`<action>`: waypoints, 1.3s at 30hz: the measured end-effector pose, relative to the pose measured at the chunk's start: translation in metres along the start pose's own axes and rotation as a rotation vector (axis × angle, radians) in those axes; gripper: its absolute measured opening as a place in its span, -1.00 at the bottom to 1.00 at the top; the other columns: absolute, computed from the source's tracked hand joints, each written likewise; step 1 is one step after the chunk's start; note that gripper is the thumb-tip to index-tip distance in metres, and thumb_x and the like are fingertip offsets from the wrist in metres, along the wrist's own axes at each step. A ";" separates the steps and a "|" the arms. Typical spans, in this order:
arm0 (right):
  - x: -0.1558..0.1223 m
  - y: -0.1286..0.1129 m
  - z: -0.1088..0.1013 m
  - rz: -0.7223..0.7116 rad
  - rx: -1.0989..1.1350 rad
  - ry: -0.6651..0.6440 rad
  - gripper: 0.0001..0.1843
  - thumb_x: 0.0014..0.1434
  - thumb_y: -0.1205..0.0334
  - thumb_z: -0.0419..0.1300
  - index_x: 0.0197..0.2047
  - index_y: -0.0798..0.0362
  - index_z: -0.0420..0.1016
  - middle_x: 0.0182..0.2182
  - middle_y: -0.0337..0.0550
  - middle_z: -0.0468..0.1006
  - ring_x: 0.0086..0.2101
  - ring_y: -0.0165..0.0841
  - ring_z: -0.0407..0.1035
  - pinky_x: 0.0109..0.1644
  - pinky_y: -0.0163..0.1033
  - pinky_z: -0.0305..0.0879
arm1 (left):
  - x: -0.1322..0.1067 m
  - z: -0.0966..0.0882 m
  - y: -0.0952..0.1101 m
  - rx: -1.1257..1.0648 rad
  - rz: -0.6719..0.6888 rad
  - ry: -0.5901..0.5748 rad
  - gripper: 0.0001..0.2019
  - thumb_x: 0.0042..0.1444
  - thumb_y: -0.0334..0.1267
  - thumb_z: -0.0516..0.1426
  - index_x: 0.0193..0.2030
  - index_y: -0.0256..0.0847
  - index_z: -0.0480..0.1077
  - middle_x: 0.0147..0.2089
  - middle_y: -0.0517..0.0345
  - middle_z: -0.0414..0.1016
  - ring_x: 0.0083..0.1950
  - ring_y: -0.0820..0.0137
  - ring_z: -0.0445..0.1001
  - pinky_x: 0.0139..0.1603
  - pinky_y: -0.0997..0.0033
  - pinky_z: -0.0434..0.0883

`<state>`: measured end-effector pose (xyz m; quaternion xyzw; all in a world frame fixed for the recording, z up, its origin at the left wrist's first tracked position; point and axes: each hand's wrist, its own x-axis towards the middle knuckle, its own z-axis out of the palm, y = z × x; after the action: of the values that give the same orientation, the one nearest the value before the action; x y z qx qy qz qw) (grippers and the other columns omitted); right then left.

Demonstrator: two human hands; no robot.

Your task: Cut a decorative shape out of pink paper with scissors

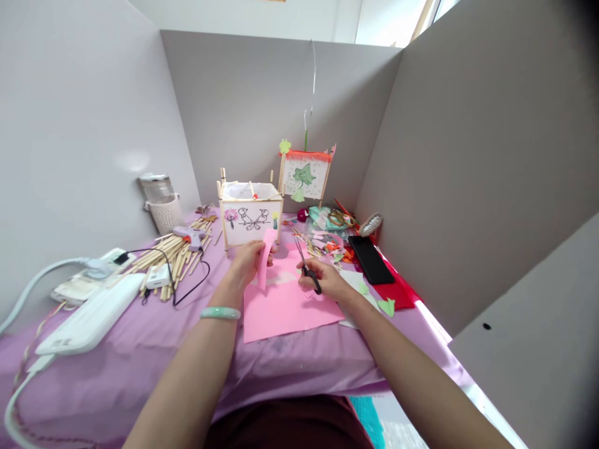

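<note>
Head camera view: the left hand (250,259) pinches a pink paper strip (262,269) between thumb and fingers, the grip closed on it, and holds it raised and slightly tilted above a pink sheet (287,315). The right hand (325,280) is wrapped around the black handles of a pair of scissors (306,269), blades pointing away from the body and apparently a little parted (they are too small to be sure). Strip and blades are apart, with a gap between the hands.

The step in hand looks like cutting and checking narrow paper trim. A further cut would call for bringing strip and blades together, keeping the strip taut and the left fingertips off the cutting line; whether the strip is folded or single, I cannot tell.

Counted: one strip, one pair of scissors, one pink sheet. Two stick-framed paper pieces stand behind: one box lantern (253,221) with two birds drawn on its front, and one panel (304,178) with one green leaf drawing and a red fringe. Two green paper cutouts (387,306) lie beyond the right wrist. One black phone (372,259) is to the right; one glue gun (191,237) lies at left on wooden sticks (180,265), too jumbled to count. One jade-green bangle (219,313) circles the left wrist.
</note>
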<state>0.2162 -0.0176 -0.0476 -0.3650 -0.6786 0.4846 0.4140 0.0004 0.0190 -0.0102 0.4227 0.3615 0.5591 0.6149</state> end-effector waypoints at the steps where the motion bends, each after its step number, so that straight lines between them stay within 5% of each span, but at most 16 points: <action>1: 0.000 0.000 0.002 -0.003 0.001 -0.015 -0.53 -0.09 0.11 0.33 -0.11 0.06 0.36 -0.41 -0.28 0.40 -0.44 -0.47 0.32 -0.34 -0.30 0.32 | -0.001 0.000 -0.001 0.013 -0.006 -0.024 -0.93 -0.06 -0.38 0.07 -0.40 -0.34 0.31 -0.49 0.06 0.45 -0.61 0.47 0.34 -0.57 0.42 0.33; 17: -0.006 -0.004 -0.001 0.020 -0.268 -0.006 -0.56 -0.09 0.00 0.32 -0.20 0.12 0.47 -0.60 -0.35 0.32 -0.58 -0.50 0.22 -0.53 -0.38 0.12 | -0.009 0.010 0.000 0.250 0.148 -0.008 -0.75 -0.09 -0.19 0.19 -0.30 -0.23 0.26 -0.48 0.15 0.51 -0.57 0.44 0.43 -0.48 0.40 0.41; 39: -0.005 0.001 0.002 -0.016 -0.339 0.029 -0.54 -0.08 -0.07 0.31 -0.21 0.11 0.49 -0.64 -0.37 0.26 -0.60 -0.51 0.14 -0.56 -0.39 0.02 | -0.010 0.010 -0.004 0.289 0.114 -0.101 -0.69 -0.18 -0.09 0.29 -0.35 -0.28 0.45 -0.44 0.12 0.50 -0.45 0.41 0.44 -0.39 0.40 0.42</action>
<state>0.2168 -0.0223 -0.0497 -0.4314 -0.7474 0.3544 0.3601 0.0100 0.0081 -0.0105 0.5541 0.3825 0.5133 0.5322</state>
